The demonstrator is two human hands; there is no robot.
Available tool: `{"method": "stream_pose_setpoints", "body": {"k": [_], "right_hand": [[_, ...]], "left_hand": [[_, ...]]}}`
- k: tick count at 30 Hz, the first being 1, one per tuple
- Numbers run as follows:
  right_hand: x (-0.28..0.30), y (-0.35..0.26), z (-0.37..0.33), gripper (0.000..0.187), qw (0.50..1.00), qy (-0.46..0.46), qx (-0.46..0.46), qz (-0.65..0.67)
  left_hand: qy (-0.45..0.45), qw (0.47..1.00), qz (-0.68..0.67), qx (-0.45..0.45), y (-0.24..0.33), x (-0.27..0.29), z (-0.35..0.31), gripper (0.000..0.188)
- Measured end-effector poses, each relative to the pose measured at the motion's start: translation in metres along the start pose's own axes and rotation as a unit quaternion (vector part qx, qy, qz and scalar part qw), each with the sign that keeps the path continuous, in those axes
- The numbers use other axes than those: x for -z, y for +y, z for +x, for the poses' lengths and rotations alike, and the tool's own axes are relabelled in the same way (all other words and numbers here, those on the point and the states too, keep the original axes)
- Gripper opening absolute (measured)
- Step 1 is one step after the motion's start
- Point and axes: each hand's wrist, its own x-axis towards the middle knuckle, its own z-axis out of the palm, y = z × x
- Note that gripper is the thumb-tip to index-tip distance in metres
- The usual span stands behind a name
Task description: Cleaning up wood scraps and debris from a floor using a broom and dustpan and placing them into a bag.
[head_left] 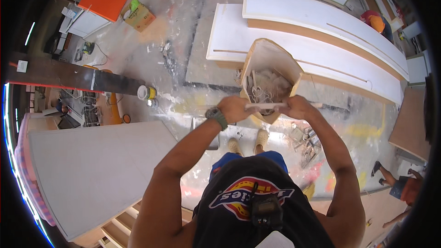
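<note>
Both my hands grip a thin, pale wooden strip (266, 106) held level in front of me. My left hand (233, 109), with a watch at its wrist, is closed round the strip's left part. Closed round its right part is my right hand (297, 107). Just beyond the strip stands an open brown sack (274, 53), its mouth facing up. Greyish scraps (266, 85), shavings and dust fill part of the sack. The strip crosses in front of the sack's near edge; whether it touches the sack I cannot tell.
Long white panels (321, 23) lie beyond the sack. Broken scraps (305, 140) litter the paint-stained floor at my right. A large grey-white board (101, 165) stands at left, near a paint can (146, 93). Other people (399, 188) are at the right edge and far right.
</note>
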Motion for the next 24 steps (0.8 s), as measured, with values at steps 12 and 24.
{"method": "stream_pose_setpoints", "body": {"k": [12, 24], "right_hand": [[0.003, 0.012, -0.003, 0.044, 0.999, 0.015, 0.023, -0.017], [-0.061, 0.027, 0.065, 0.044, 0.955, 0.236, -0.181, 0.011]], "left_hand": [[-0.045, 0.993, -0.086, -0.070, 0.016, -0.006, 0.017, 0.041], [0.094, 0.971, -0.151, 0.162, 0.056, -0.056, 0.092, 0.043]]}}
